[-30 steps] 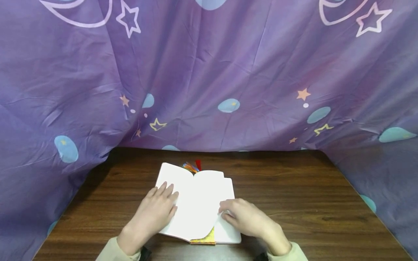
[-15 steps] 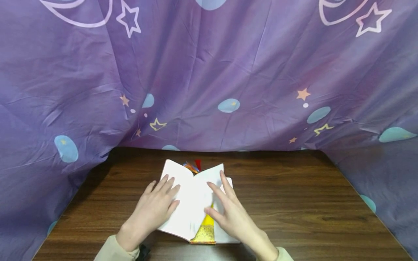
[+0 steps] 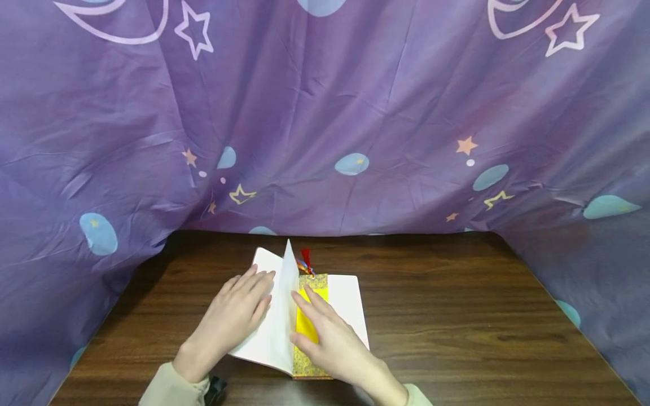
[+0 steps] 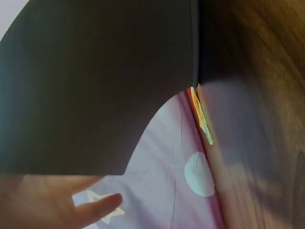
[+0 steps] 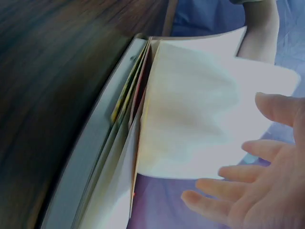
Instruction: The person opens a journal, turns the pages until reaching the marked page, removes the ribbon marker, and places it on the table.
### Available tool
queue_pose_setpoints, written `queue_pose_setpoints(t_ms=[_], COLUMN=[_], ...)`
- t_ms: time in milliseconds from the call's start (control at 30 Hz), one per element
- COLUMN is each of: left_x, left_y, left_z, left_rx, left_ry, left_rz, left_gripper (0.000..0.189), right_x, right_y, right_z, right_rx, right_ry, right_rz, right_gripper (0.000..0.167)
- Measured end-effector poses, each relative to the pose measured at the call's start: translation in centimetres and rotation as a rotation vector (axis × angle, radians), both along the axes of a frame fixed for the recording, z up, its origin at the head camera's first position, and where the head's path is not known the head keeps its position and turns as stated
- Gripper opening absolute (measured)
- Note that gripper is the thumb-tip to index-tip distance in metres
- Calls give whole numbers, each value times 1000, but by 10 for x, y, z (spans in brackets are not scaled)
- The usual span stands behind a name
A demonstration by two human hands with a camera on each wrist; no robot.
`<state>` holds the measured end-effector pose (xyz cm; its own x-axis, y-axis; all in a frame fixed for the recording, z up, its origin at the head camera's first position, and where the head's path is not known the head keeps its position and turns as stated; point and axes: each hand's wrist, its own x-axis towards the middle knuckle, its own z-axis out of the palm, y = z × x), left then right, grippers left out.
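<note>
A notebook with white pages (image 3: pixel 350 299) lies open on the table, its left part raised at a slant. My left hand (image 3: pixel 231 316) rests on the left pages with fingers extended. One white leaf (image 3: pixel 285 310) stands nearly upright along the middle. Beside that leaf, my right hand (image 3: pixel 330 335) has its fingers spread over a yellow strip with patterned ends (image 3: pixel 304 324); contact is unclear in the head view. In the right wrist view, the extended right fingers appear near the turned pages (image 5: pixel 190 114). The notebook's dark cover (image 4: pixel 105 86) fills much of the left wrist view.
A red tassel (image 3: pixel 305 256) and multicoloured threads (image 4: pixel 202 119) stick out beyond the notebook's far edge. Brown wood-grain table (image 3: pixel 457 316) extends to both sides. A purple curtain with stars and moons (image 3: pixel 325 113) hangs behind and at the sides.
The right hand has moved left from the right-hand pages. A leaf has swung up from the right to near upright, uncovering the yellow strip. The left hand stays on the left pages.
</note>
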<state>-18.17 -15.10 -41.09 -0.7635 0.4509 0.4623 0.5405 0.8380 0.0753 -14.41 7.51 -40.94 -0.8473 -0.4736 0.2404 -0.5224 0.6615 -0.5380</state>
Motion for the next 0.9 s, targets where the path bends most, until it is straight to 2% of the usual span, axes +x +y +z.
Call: queue_pose_setpoints(t_ms=[133, 300, 533, 733, 900], left_x=[-1, 0, 8, 13, 14], left_y=[-2, -4, -6, -2, 4], left_z=[2, 6, 14, 19, 16], left_rx=[73, 125, 198, 147, 65], left_ry=[2, -66, -150, -149, -125], left_rz=[2, 1, -19, -4, -48], left_gripper=[48, 52, 46, 46, 46], right_x=[3, 8, 14, 16, 16], right_y=[-6, -10, -13, -14, -11], right_z=[0, -3, -10, -13, -12], right_rx=[47, 83, 145, 176, 191], right_ry=[-28, -46, -11, -21, -50], right_rz=[51, 131, 215, 241, 262], right_gripper=[62, 60, 58, 58, 59])
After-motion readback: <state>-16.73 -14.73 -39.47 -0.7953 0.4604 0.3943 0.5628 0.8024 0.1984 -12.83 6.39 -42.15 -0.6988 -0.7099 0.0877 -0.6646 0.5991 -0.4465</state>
